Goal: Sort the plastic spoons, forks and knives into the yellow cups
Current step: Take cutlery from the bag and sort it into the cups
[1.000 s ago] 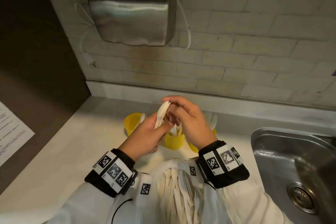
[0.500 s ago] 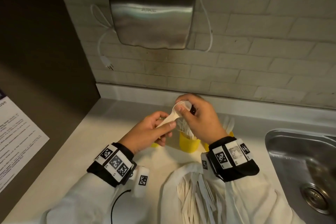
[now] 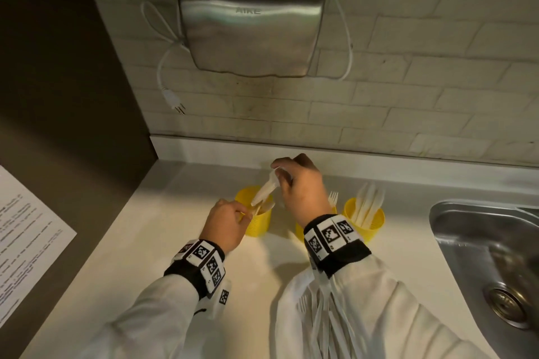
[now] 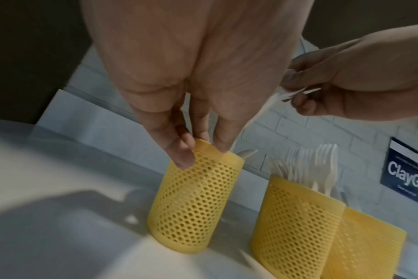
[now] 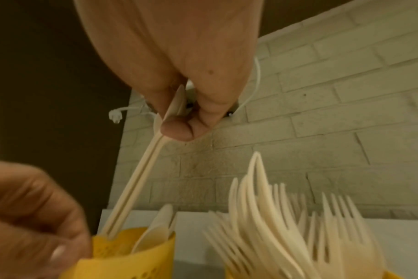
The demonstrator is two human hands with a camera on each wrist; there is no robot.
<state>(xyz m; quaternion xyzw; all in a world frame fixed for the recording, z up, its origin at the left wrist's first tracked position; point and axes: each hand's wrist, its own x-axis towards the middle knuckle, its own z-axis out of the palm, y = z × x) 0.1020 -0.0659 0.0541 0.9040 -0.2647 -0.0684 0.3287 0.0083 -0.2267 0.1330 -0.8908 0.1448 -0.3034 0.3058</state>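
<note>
Three yellow mesh cups stand on the white counter (image 3: 145,242). My right hand (image 3: 280,175) pinches the bowl ends of a couple of stacked white spoons (image 3: 264,192), and their handles reach down into the left cup (image 3: 258,224). My left hand (image 3: 248,213) pinches that cup's near rim. In the left wrist view my left hand's fingertips (image 4: 183,160) grip the left cup (image 4: 193,207). In the right wrist view the spoons (image 5: 136,188) slant from my right hand (image 5: 177,117) into the cup (image 5: 122,264). The middle cup (image 3: 300,232) holds forks (image 3: 333,198); the right cup (image 3: 369,224) holds knives (image 3: 369,204).
A white bag (image 3: 287,315) with several loose forks and knives lies at the near edge under my right forearm. A steel sink (image 3: 481,242) is at the right. A hand dryer (image 3: 250,17) with a dangling plug (image 3: 175,102) hangs on the brick wall. A printed sheet (image 3: 23,242) lies left.
Both hands held the spoons above the cups before. My left hand has since dropped to the left cup's rim, and my right hand has tipped the spoon handles into that cup.
</note>
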